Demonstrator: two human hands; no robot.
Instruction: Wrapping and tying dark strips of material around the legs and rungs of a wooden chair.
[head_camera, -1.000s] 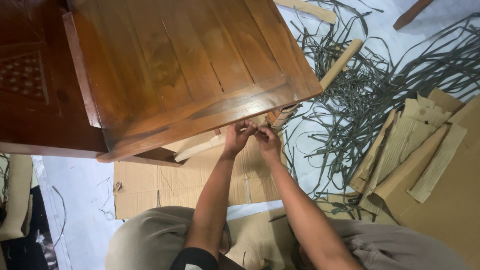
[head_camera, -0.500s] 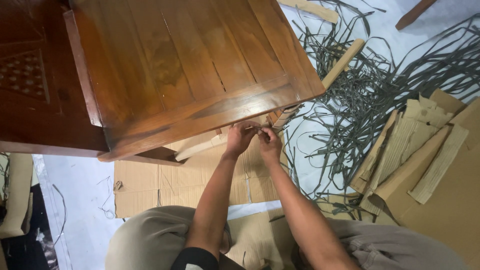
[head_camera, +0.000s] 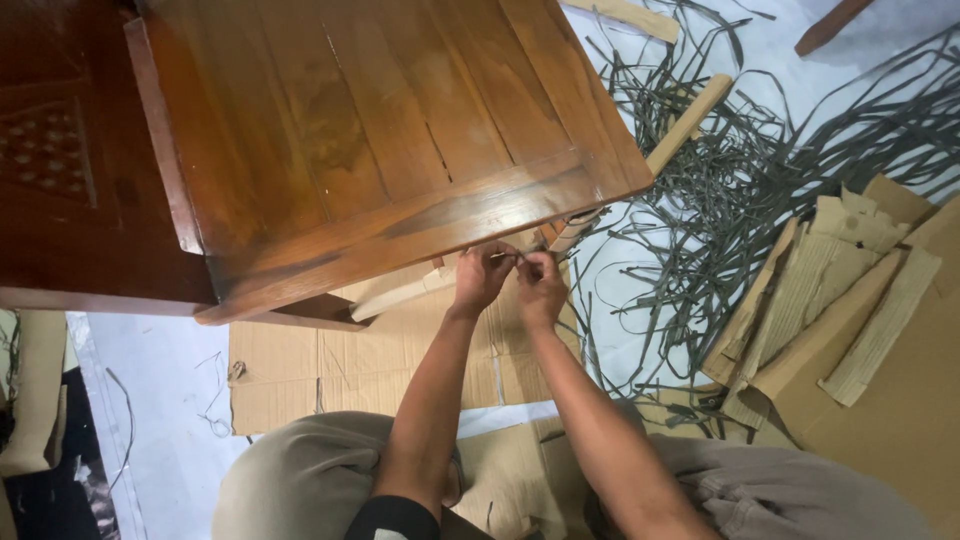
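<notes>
A brown wooden tabletop (head_camera: 380, 130) fills the upper left, its near edge just above my hands. My left hand (head_camera: 480, 278) and my right hand (head_camera: 541, 283) meet under that edge, fingertips together. Both pinch a thin short strip (head_camera: 506, 256) stretched between them. Beside my right hand a table leg end wrapped in cardboard (head_camera: 572, 228) pokes out from under the top. I sit on the floor, knees in grey trousers at the bottom.
A tangle of grey-green packing straps (head_camera: 740, 170) covers the white floor to the right. Torn cardboard pieces (head_camera: 850, 300) lie at far right, a flat cardboard sheet (head_camera: 330, 370) under my arms. Dark carved furniture (head_camera: 60, 150) stands at left.
My hands have stayed under the table edge. The fingertips have drawn slightly apart, and the thin strip now shows between them.
</notes>
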